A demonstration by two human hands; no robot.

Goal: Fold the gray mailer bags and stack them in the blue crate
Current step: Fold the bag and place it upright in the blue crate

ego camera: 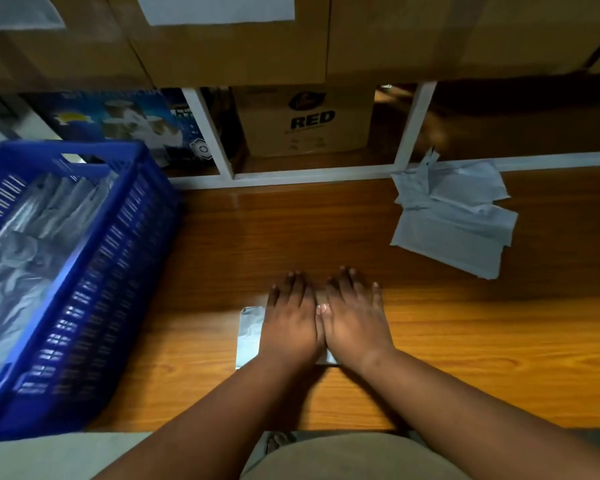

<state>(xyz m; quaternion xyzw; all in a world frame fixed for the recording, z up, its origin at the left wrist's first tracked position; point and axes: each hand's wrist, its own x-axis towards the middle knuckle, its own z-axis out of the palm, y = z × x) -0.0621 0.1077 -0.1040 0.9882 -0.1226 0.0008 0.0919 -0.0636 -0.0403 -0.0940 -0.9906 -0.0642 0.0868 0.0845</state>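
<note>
Mailer bag (252, 336), gray, lies flat on the wooden desk (465, 358) near me, at centre. I see both hands pressed down on it side by side, thumbs touching. Left hand (290, 327) flat, fingers (293, 289) straight and together, pointing far. Right hand (355, 322) the same, fingers straight, slightly spread, palm down. Neither grips anything; both just press. Only the bag's left strip and a sliver of its near edge under the wrists show; the rest is hidden under the hands, so I cannot tell how far it is folded.

Blue crate (94, 271) stands on the left side of the desk, well apart from the hands. Slotted walls. Inside it I see gray bags (18, 244) already lying, shiny and blurred; can't count them.

Loose pile of gray bags (454, 220) lies far right on the desk, overlapping, some corners turned up, unfolded as far as I can see. It is apart from both hands.

Beyond the desk's far edge, a white shelf frame (409, 123) with a brown carton marked RED (309, 123) and a blue printed box (118, 123) to its left. Large cardboard boxes (222, 50) sit above. All of that is blurred.
</note>
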